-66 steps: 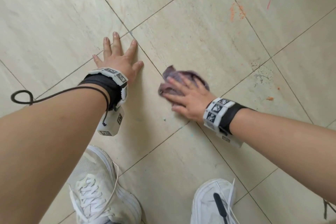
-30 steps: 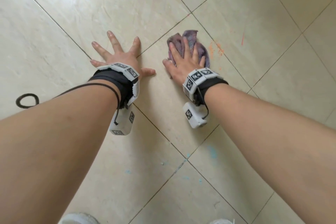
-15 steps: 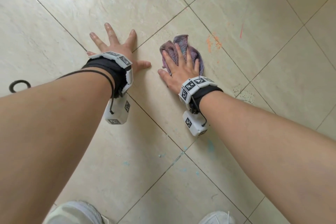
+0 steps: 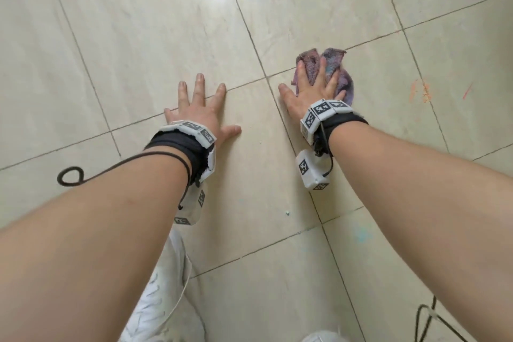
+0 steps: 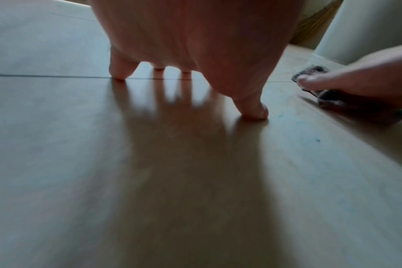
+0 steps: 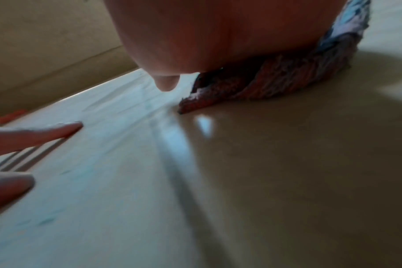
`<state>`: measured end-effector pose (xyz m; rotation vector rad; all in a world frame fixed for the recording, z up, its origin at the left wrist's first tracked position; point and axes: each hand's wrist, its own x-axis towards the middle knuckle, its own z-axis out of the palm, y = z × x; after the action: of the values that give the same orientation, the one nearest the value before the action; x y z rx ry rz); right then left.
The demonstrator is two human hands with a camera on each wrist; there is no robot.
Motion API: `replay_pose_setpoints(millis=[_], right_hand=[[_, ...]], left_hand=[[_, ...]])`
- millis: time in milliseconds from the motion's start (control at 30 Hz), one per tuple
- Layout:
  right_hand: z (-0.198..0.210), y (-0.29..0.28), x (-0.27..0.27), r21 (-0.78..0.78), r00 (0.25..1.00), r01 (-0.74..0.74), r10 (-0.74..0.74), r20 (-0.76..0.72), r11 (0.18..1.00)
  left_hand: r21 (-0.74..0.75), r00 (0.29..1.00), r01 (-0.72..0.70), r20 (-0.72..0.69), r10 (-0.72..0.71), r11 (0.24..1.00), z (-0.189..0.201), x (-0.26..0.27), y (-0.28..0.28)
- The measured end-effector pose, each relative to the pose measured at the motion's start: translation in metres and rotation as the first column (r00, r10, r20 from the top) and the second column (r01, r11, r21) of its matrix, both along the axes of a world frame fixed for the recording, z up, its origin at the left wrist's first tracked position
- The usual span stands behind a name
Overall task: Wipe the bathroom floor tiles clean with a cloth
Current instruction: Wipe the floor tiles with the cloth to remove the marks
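Observation:
A crumpled purple cloth lies on the beige floor tiles, pressed down by my right hand with straight, spread fingers; its thumb touches the bare tile left of the cloth. The right wrist view shows the cloth bunched under the palm. My left hand lies flat on the tile with fingers spread, holding nothing; in the left wrist view its fingertips touch the floor along a grout line. Orange smears mark the tile to the right of the cloth.
Faint blue specks sit on the tile near my right forearm. A white shoe is under my left forearm and another shoe tip at the bottom edge. A black cable loop lies left. A pale upright surface rises at the back right.
My right hand has pushed the cloth forward and to the right, away from the left hand. The head view has shifted, so the orange smears now sit further right. My left hand stays planted.

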<state>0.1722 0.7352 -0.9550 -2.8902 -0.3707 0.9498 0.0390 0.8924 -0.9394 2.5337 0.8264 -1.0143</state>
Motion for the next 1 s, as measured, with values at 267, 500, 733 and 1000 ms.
replay_pose_setpoints(millis=[267, 500, 733, 1000], right_hand=[[-0.007, 0.070, -0.071, 0.063, 0.962, -0.272, 0.270, 0.038, 0.960], [-0.011, 0.067, -0.067, 0.088, 0.969, -0.247, 0.244, 0.045, 0.965], [-0.010, 0.067, -0.066, 0.089, 0.968, -0.249, 0.249, 0.008, 0.965], [-0.007, 0.064, -0.064, 0.095, 0.959, -0.283, 0.282, 0.019, 0.954]], left_hand=[[-0.016, 0.984, -0.176, 0.009, 0.176, 0.984, 0.001, -0.067, 0.019], [-0.009, 0.982, -0.190, -0.010, 0.189, 0.982, -0.001, -0.073, 0.017], [-0.010, 0.982, -0.185, -0.048, 0.184, 0.983, 0.002, -0.069, 0.018], [0.029, 0.984, -0.154, -0.080, 0.156, 0.988, 0.000, -0.062, 0.016]])
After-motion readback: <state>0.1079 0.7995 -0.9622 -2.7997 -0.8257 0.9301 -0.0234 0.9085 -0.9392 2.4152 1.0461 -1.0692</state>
